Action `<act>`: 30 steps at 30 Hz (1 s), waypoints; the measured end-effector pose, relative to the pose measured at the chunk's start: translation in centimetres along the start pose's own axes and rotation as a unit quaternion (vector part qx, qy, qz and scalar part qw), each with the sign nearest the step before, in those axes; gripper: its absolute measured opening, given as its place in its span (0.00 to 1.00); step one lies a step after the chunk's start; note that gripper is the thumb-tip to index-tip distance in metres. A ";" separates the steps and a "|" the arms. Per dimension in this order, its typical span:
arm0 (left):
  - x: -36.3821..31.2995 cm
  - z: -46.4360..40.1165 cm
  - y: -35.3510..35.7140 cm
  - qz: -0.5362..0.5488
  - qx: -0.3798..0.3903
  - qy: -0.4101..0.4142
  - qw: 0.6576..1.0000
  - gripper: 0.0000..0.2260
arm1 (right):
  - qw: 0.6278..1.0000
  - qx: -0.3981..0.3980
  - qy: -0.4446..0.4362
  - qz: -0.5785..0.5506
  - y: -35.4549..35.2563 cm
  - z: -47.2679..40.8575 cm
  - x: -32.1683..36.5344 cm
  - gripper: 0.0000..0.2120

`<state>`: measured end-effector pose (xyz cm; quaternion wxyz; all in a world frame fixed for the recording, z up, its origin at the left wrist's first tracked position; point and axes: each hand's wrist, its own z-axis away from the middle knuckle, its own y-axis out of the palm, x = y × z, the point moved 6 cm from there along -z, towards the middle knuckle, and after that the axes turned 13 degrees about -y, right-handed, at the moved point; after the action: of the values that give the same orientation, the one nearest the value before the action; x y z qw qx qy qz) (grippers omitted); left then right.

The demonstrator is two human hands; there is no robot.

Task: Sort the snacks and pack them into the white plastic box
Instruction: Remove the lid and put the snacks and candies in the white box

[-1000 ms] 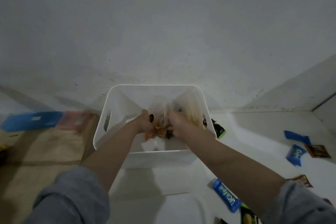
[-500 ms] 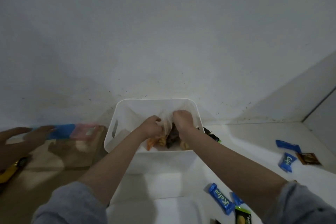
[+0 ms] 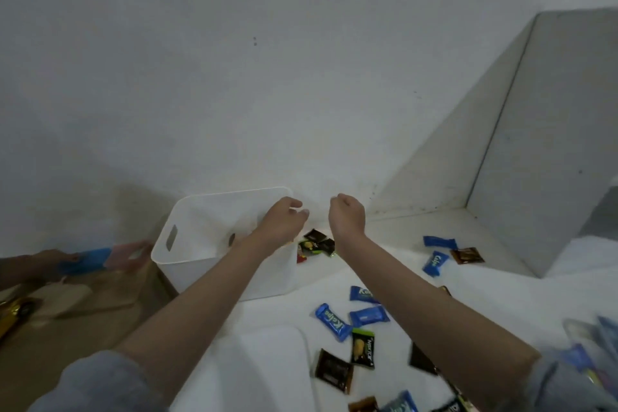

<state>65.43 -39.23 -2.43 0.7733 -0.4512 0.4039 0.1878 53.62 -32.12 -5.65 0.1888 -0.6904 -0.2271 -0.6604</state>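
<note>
Head view: you are holding your left hand loosely curled, apparently empty, over the white plastic box, right hand clenched beside it, contents unclear; scattered snacks on the surface risk being missed.

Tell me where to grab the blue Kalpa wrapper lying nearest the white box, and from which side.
Pinch the blue Kalpa wrapper across its narrow middle, coming straight down from above. It lies flat and diagonal on the white surface, long sides free; another blue packet sits close to its right.

Wall: I see plain white, faintly speckled.
Right: grey panel meeting it.
Surface: white.
Light: dim, even.
</note>
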 end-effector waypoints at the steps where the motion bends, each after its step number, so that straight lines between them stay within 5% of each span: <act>1: -0.5 0.8 1.8 0.000 0.009 0.000 1.000 0.16 | 1.000 -0.010 -0.002 -0.005 -2.2 0.2 -0.2 0.13; 4: -1.7 2.7 8.2 -0.001 0.041 -0.003 0.999 0.16 | 0.999 -0.041 -0.002 0.016 -9.5 1.0 -1.3 0.21; 9: -3.5 5.5 21.0 0.012 0.088 -0.038 0.995 0.15 | 0.995 -0.070 0.025 0.072 -22.8 2.0 -5.5 0.14; 17: -3.1 10.4 41.0 -0.048 0.196 -0.110 0.973 0.21 | 0.967 -0.147 0.079 0.195 -43.7 2.6 -10.6 0.21; 21: -1.1 12.7 47.1 -0.082 0.217 -0.151 0.961 0.27 | 0.946 -0.175 0.130 0.241 -52.0 2.3 -14.1 0.26; 25: 0.9 13.5 51.6 -0.083 0.252 -0.149 0.953 0.20 | 0.875 -0.219 0.177 0.394 -58.5 3.0 -15.2 0.24; 30: 2.3 14.8 53.7 -0.116 0.252 -0.178 0.944 0.13 | 0.885 -0.226 0.229 0.336 -62.3 4.1 -18.2 0.19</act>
<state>38.43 1.17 -29.65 0.9375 -0.2443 0.2390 0.0655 21.50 20.40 -26.48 0.2851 -0.5785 0.2237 -0.7308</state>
